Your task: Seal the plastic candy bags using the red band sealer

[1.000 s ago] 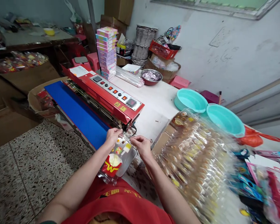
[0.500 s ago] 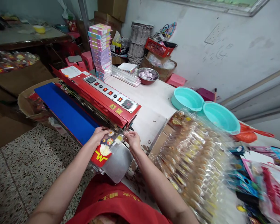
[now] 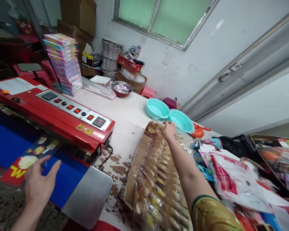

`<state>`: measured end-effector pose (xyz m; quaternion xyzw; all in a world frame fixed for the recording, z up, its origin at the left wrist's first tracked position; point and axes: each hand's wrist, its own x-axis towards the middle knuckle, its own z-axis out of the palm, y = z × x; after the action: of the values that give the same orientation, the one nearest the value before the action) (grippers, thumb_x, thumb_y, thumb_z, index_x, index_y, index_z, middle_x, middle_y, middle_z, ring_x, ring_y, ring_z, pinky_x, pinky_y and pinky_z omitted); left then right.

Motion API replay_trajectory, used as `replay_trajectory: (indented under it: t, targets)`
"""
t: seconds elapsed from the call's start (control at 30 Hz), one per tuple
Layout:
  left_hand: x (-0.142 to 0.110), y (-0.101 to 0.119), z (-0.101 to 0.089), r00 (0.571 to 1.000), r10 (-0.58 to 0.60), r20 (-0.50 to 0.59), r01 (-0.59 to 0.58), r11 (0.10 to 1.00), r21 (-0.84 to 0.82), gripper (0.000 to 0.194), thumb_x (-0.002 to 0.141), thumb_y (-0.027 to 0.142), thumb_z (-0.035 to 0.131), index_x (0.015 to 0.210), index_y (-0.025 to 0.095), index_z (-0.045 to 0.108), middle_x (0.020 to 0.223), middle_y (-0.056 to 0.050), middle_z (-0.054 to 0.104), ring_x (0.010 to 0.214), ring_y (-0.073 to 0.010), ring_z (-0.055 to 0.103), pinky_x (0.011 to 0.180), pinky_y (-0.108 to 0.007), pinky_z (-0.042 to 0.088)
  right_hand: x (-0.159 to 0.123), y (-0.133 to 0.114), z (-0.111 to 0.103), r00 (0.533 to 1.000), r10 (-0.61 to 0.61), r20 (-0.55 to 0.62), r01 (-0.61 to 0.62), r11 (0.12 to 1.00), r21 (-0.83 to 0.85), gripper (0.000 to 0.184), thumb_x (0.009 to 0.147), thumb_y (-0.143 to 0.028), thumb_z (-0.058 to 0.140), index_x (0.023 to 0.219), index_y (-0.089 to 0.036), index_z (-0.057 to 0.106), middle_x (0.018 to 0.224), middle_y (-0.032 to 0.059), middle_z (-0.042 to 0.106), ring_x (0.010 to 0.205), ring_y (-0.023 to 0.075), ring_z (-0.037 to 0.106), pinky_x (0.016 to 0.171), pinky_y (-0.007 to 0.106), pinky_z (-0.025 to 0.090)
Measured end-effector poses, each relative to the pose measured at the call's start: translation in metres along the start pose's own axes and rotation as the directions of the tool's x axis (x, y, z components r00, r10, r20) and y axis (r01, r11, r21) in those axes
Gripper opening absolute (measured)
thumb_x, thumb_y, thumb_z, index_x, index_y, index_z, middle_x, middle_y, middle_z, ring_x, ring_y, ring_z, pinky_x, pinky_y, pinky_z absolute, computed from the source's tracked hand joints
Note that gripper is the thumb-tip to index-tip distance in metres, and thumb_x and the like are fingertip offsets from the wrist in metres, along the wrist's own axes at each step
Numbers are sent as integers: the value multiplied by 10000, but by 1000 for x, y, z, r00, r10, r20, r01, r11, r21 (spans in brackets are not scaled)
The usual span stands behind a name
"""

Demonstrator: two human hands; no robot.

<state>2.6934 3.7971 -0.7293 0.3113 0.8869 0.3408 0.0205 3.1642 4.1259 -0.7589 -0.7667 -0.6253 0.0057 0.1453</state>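
the left hand lies flat, fingers spread, on the lower edge of a clear toy packet with a red and yellow card; nothing is pinched in this grip. the packet rests on the blue belt of the red sealing machine, its top edge tucked under the machine's overhang just ahead of the fingers. to the right of that hand the belt ends at a bare metal plate, which juts past the table edge.

the right hand reaches far forward, fingers curled onto the top of a stack of clear packets standing in an open cardboard box; whether this grip has closed on one packet cannot be told. just beyond its fingertips sit two teal basins, touching each other. left of them the tabletop is open up to a metal bowl holding small wrapped pieces, and one tall stack of flat coloured boxes. right of the arm, loose packets crowd the table.
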Motion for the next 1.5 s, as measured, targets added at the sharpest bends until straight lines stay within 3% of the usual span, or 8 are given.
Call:
replay_trajectory:
  t: [0.23,0.53,0.7,0.93,1.1,1.23,1.4,1.5]
  targets:
    - [-59,-16,8,932,-124,342,185,971,-151,572,684,662,588,1062,235,619,1145,-79,638,1015,-293,635,931,-458,499,18,16,10,984,-156,87,164,981,-99,335,843,-243,625,1174,-191,612,1249,145,492,1101,292,448,817,351,394]
    - [-81,-5,11,895,-47,443,106,988,-109,493,732,646,560,1018,255,655,1088,-50,681,968,-262,660,852,-391,533,21,18,-12,945,-318,82,320,948,-7,122,838,-254,636,806,-152,694,1239,165,555,1165,320,478,941,418,424]
    - [-93,36,4,888,295,352,-243,952,-185,282,840,517,536,976,298,652,1035,-4,698,949,-240,668,835,-365,548,-17,-2,-88,716,-613,-334,698,609,378,188,881,-338,615,759,-197,643,1194,121,637,1047,251,627,905,409,502]
    - [-73,191,-22,361,930,75,-868,364,-339,481,895,253,573,1358,248,445,1349,-94,526,1251,-221,494,1068,-409,436,-126,-66,-189,459,-824,-334,816,241,526,68,899,-244,632,848,-214,664,933,62,720,876,178,694,751,291,561]
    - [-39,220,-38,130,906,402,-901,277,-333,196,854,342,629,1009,221,638,1248,-90,533,1189,-255,479,1009,-428,438,-177,-104,-176,356,-888,-291,738,76,670,96,923,-252,604,870,-208,671,883,58,712,795,146,687,685,242,557]
    - [-22,179,-62,172,782,599,-891,383,-245,264,876,463,575,817,211,628,1045,-55,568,992,-215,529,868,-350,451,-193,-117,-152,375,-890,-258,704,92,704,142,906,-321,623,819,-216,664,1034,87,671,899,175,674,743,300,571]
    - [-27,142,-87,376,691,617,-821,557,-123,256,845,477,615,851,222,636,985,-37,607,941,-211,548,842,-350,438,-202,-131,-140,313,-940,-137,671,117,732,214,891,-379,629,770,-203,637,1309,123,587,1081,235,647,859,383,562]
    - [-33,135,-83,547,615,568,-523,781,-342,276,820,431,640,718,180,589,924,-36,635,863,-177,584,790,-315,467,-212,-146,-138,386,-915,-122,512,103,853,228,879,-384,650,744,-204,618,1145,108,695,975,216,691,800,337,569]
